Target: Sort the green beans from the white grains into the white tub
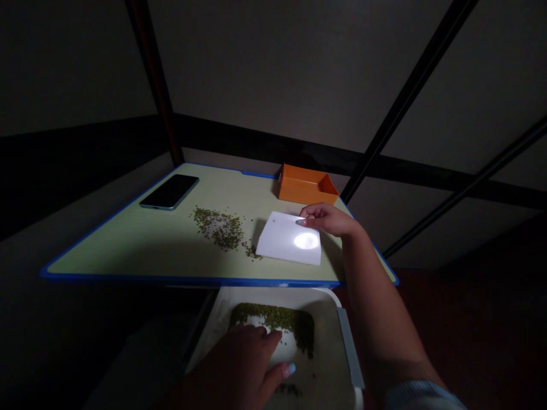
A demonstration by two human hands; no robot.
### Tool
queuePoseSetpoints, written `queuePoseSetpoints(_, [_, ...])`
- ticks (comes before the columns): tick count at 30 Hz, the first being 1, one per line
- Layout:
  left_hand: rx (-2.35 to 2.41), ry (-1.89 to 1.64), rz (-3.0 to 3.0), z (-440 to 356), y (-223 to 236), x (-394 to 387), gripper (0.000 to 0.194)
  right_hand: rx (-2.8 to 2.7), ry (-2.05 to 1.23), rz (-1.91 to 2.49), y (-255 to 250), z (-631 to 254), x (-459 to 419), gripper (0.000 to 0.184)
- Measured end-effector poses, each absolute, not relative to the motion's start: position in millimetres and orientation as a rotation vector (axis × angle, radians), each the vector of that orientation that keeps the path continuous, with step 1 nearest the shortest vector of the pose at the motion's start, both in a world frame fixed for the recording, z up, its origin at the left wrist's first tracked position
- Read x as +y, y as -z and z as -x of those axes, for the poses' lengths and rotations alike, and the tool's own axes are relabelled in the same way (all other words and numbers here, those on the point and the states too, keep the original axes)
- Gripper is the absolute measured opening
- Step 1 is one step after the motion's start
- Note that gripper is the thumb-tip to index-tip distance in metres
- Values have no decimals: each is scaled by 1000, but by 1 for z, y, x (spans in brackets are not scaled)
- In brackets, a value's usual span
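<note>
My right hand (327,219) reaches onto the small table and holds the top edge of a white flat scraper card (288,238), tilted beside a pile of green mung beans (222,228) scattered on the tabletop. My left hand (241,367) is below the table's front edge, fingers curled over a white bowl (284,350) that sits in a white tray (337,319) with more green beans (277,319) heaped in it.
The table (128,250) is pale with a blue rim. A dark phone (170,192) lies at its far left. An orange open box (305,185) stands at the far right corner. Dark bars and a dim wall rise behind.
</note>
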State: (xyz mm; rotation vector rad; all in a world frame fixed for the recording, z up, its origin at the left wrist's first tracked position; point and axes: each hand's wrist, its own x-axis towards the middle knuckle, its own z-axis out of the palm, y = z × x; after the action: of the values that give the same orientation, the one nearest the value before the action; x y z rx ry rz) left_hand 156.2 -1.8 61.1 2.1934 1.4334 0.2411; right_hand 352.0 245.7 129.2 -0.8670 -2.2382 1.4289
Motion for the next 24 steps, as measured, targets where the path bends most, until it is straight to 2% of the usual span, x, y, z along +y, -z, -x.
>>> queuePoseSetpoints(6, [1435, -277, -2211, -155, -59, -1, 21, -2305, -1512, 841, -123, -333, 235, 40])
queuePoseSetpoints(12, [1424, -336, -2304, -153, -45, -5, 29, -2244, -1247, 912, -118, -321, 234, 47])
queuePoseSetpoints(17, [1442, -322, -2318, -152, -37, -3, 28, -2214, -1045, 1034, -120, -325, 240, 43])
queuePoseSetpoints(20, [1439, -329, -2326, -150, -33, -4, 24, -2174, -1052, 1071, -122, -330, 243, 40])
queuePoseSetpoints(24, [1432, -426, -2380, -144, -36, -5, 31, -1970, -1094, 1032, -124, -338, 254, 39])
